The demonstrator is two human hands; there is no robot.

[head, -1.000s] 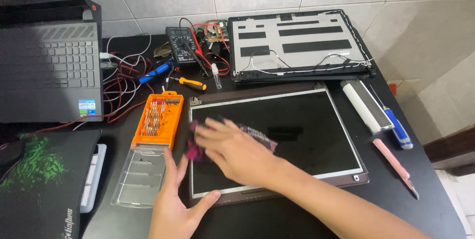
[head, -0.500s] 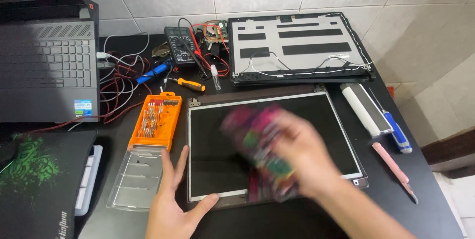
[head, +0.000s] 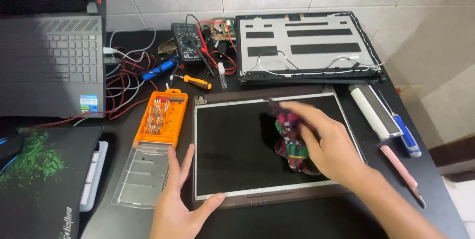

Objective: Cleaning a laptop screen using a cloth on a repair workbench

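A bare laptop screen panel [head: 232, 145] lies flat on the black table, dark glass up, in a brown frame. My right hand [head: 329, 145] presses a crumpled pink, green and dark cloth [head: 289, 137] onto the right half of the glass. The cloth is blurred. My left hand [head: 180, 202] rests at the panel's near left corner, fingers spread along the left edge, thumb along the bottom bezel, holding nothing.
An orange screwdriver-bit case [head: 162, 116] with its clear lid [head: 141, 177] open lies left of the panel. Behind are a laptop lid shell [head: 307, 46], multimeter [head: 187, 41] and red wires [head: 131, 83]. A white roller [head: 375, 111], blue tool [head: 406, 137] and pink tool [head: 400, 167] lie right. Open laptop [head: 49, 66] at left.
My right hand has swept the cloth across the glass from the left side to the right half. My left hand has stayed at the near left corner.
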